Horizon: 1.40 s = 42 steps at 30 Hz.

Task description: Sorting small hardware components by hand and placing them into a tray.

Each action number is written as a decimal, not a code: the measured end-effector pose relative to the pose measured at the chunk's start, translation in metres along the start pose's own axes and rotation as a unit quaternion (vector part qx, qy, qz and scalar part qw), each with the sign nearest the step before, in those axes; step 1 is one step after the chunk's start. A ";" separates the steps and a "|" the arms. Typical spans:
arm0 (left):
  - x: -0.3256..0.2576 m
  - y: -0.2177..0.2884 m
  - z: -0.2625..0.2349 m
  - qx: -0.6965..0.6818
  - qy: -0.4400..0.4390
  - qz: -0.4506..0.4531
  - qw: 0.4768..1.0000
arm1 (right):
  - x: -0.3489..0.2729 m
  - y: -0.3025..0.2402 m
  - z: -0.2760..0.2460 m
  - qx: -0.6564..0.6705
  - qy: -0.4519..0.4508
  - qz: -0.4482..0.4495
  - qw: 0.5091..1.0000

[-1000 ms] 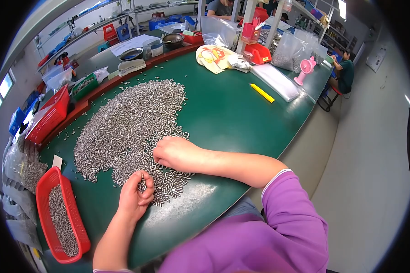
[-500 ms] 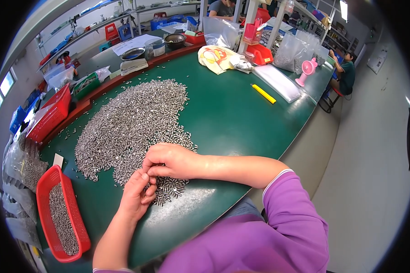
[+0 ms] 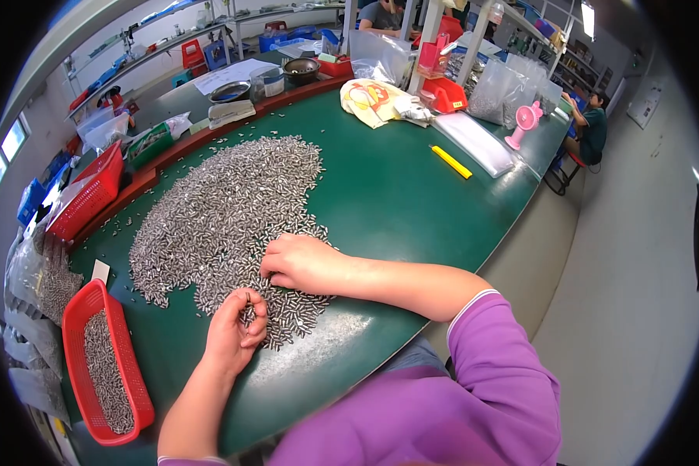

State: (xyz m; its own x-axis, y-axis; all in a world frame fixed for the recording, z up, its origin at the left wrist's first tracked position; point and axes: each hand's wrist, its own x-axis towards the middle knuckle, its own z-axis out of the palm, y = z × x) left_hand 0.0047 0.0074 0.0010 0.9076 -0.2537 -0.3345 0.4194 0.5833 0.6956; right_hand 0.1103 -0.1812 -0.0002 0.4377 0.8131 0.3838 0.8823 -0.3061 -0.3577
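Green desk [image 3: 396, 206] in a workshop; one broad heap of small metal pins [image 3: 225, 206] on it, two hands at its near side.
Pale floor [image 3: 621, 311] and a seated co-worker [image 3: 594, 133] to the right. Count: one long red basket [image 3: 132, 377] at lower left, pins inside; one yellow tool [image 3: 450, 161]; one pink fan [image 3: 527, 118]; pins uncountable. Left hand [image 3: 235, 334]: fingers curled; right hand [image 3: 307, 264]: fingers bent down at the heap; grip on a pin, cannot tell for either. Half a second ago hands met; now apart.
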 end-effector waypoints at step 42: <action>-0.001 -0.003 0.002 0.030 -0.032 0.016 0.999 | 0.007 -0.029 -0.017 0.115 0.066 -0.084 0.988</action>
State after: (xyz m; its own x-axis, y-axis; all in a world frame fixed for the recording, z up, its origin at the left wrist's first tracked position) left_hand 0.0027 0.0041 0.0004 0.9189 -0.2864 -0.2713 0.3891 0.5448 0.7428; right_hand 0.0906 -0.1749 0.0278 0.3206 0.7661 0.5571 0.8883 -0.0389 -0.4577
